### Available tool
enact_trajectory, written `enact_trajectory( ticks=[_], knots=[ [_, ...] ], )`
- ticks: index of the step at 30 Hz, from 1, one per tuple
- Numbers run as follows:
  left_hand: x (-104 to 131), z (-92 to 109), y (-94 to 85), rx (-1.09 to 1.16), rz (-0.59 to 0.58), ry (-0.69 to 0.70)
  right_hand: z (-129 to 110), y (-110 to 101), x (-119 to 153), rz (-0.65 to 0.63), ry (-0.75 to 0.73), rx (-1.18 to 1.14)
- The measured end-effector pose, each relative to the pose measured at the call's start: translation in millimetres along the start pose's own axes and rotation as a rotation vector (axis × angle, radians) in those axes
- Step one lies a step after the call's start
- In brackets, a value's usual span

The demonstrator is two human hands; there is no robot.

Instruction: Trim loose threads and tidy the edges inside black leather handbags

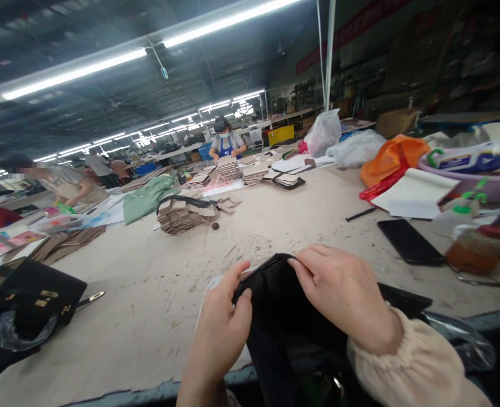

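The left hand (pixel 223 316) and right hand (pixel 345 288) pinch a black bag (pixel 271 345) by its rim at the near edge of the bench (pixel 135 316). A phone (pixel 411 242) lies rightward.

Factory workshop. Rows of tube lights (pixel 74 74) overhead, a broad worktable (pixel 135 294), stacks of cut pieces (pixel 228 168), an aproned co-worker (pixel 225 148) behind them.
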State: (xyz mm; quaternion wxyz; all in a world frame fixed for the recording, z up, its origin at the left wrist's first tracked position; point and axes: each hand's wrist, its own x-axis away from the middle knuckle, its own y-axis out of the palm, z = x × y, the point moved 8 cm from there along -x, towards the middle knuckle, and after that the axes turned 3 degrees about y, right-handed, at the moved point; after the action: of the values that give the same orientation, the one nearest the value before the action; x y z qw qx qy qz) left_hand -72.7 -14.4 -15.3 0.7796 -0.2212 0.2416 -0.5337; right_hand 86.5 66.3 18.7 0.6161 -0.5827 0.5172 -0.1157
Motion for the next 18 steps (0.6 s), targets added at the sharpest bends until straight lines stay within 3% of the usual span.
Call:
enact_trajectory(
  ticks=[5, 9, 13, 18],
  knots=[
    [-12.8, -2.8, -0.8, 0.137, -0.075, 0.083, -6.5, 4.2, -11.4, -0.055, 0.004, 0.145],
    [-15.3, -4.7, -2.7, 0.214, -0.087, 0.128, -10.7, 4.0, -25.1, -0.210, -0.044, 0.267],
    [-15.6, -3.4, -3.7, 0.275, -0.098, 0.181, -12.3, 8.0, -30.2, -0.423, -0.107, 0.161],
    [-18.4, -2.9, -5.6, 0.241, -0.069, 0.229, -11.2, 16.3, -34.0, -0.544, -0.073, 0.066]
  ],
)
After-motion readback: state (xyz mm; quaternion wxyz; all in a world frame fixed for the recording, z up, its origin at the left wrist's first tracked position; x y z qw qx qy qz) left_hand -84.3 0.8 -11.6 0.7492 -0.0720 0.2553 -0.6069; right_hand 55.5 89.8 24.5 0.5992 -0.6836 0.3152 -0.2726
